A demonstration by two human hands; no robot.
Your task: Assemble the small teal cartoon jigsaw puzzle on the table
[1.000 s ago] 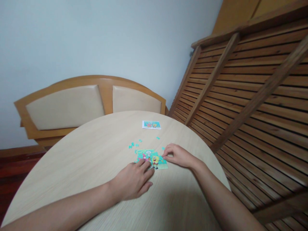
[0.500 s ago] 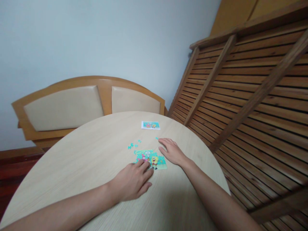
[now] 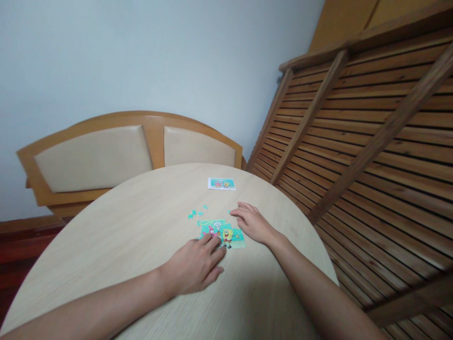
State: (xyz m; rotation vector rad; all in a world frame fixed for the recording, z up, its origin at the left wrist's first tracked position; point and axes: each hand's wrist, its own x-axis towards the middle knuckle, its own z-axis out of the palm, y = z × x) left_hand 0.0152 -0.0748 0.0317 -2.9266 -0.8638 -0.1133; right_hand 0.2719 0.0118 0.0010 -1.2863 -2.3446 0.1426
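A partly assembled jigsaw puzzle (image 3: 238,240) with cartoon figures on a turquoise ground lies on the table. My left hand (image 3: 198,265) rests palm down at its near left side, fingers spread and fingertips on the picture, covering its lower left part. Beyond the puzzle's upper right edge, my right hand (image 3: 253,223) is low over the table with its fingers apart. Its index fingertip touches a small turquoise puzzle piece (image 3: 229,212), partly hidden by the finger. Several loose puzzle pieces (image 3: 193,214) lie beyond the puzzle's upper left corner.
A small printed picture card (image 3: 222,184) with the same cartoon lies farther back on the round wooden table (image 3: 148,226). Behind the table stands a padded headboard (image 3: 95,160) against the wall. A slatted wooden frame (image 3: 354,156) leans along the right side.
My right index finger has shifted the small turquoise piece nearer to the puzzle, toward me and slightly left. My left hand stays in place on the puzzle.
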